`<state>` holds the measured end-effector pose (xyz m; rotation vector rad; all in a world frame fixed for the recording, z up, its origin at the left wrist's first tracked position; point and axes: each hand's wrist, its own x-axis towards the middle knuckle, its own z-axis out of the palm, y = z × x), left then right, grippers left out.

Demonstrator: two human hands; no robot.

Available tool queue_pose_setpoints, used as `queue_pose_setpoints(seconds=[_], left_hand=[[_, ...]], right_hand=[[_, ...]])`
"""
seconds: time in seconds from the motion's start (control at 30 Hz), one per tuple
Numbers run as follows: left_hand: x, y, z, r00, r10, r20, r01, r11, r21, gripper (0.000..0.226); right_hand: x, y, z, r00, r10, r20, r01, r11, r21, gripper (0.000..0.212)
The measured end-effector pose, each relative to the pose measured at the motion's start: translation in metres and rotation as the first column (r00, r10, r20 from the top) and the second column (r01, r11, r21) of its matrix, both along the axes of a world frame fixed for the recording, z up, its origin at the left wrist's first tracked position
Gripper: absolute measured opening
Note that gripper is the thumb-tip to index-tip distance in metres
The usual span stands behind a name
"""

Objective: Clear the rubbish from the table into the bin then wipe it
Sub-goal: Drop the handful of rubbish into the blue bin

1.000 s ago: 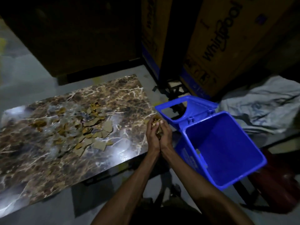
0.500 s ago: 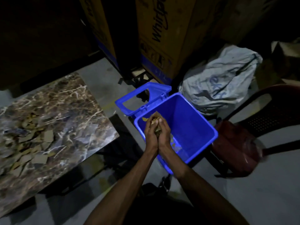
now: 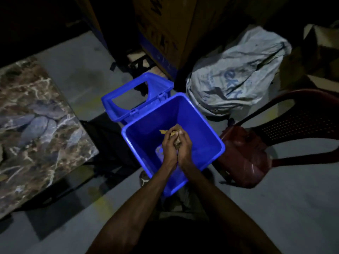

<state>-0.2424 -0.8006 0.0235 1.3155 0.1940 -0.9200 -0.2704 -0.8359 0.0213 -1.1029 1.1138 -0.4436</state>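
My left hand [image 3: 168,148] and my right hand [image 3: 184,147] are cupped together over the open blue bin [image 3: 207,129], holding a bunch of brown cardboard scraps [image 3: 175,136] between them. One scrap [image 3: 163,132] sticks out past my left fingers. A little rubbish lies on the bin's floor [image 3: 159,151]. The bin's lid [image 3: 135,96] hangs open on its far side. The marble-patterned table [image 3: 33,129] is at the left, only its right end in view.
A grey sack [image 3: 236,77] lies behind the bin on the right. A dark red plastic chair [image 3: 256,153] stands right beside the bin. Tall cardboard boxes [image 3: 165,30] stand at the back. A dark bag [image 3: 108,143] sits on the floor between table and bin.
My cupped hands carried the scraps from the table edge to above the bin's inside. My view swung right, so most of the table and its scrap pile left the frame.
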Motion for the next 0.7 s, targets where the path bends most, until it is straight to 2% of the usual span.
queue_pose_setpoints(seconds=[0.03, 0.13, 0.2, 0.3, 0.4, 0.47, 0.53, 0.6, 0.7], left_hand=[[0.002, -0.007, -0.009, 0.998, 0.031, 0.052, -0.033, 0.999, 0.042, 0.026], [0.005, -0.024, -0.035, 0.991, 0.122, 0.058, -0.126, 0.990, 0.066, 0.024], [0.004, -0.028, -0.066, 0.985, 0.116, 0.129, -0.135, 0.979, 0.149, 0.034], [-0.001, -0.035, -0.118, 0.977, 0.100, 0.188, -0.148, 0.955, 0.258, 0.042], [-0.011, -0.036, -0.152, 0.974, 0.051, 0.220, -0.128, 0.927, 0.353, 0.035], [-0.021, -0.034, -0.171, 0.973, -0.043, 0.227, -0.071, 0.880, 0.470, 0.038], [-0.029, -0.026, -0.187, 0.955, -0.235, 0.180, 0.061, 0.753, 0.655, 0.060], [-0.034, -0.018, -0.196, 0.922, -0.378, 0.084, 0.183, 0.617, 0.765, 0.079], [-0.040, -0.014, -0.185, 0.859, -0.508, 0.063, 0.239, 0.505, 0.829, 0.074]], right_hand=[[0.001, -0.009, -0.010, 0.997, 0.024, -0.079, -0.030, 0.997, -0.070, 0.026], [0.000, -0.037, -0.043, 0.992, 0.087, -0.093, -0.084, 0.996, 0.035, 0.024], [-0.002, -0.051, -0.075, 0.967, 0.202, -0.154, -0.196, 0.979, 0.054, 0.026], [-0.002, -0.073, -0.136, 0.880, 0.424, -0.216, -0.418, 0.905, 0.074, 0.053], [-0.011, -0.097, -0.205, 0.700, 0.645, -0.307, -0.672, 0.740, 0.026, 0.058], [-0.021, -0.114, -0.235, 0.538, 0.727, -0.426, -0.817, 0.574, -0.054, 0.063], [-0.031, -0.129, -0.247, 0.387, 0.754, -0.530, -0.909, 0.408, -0.083, 0.065], [-0.040, -0.140, -0.233, 0.289, 0.766, -0.574, -0.953, 0.284, -0.102, 0.061], [-0.051, -0.151, -0.208, 0.172, 0.758, -0.630, -0.982, 0.078, -0.174, 0.060]])
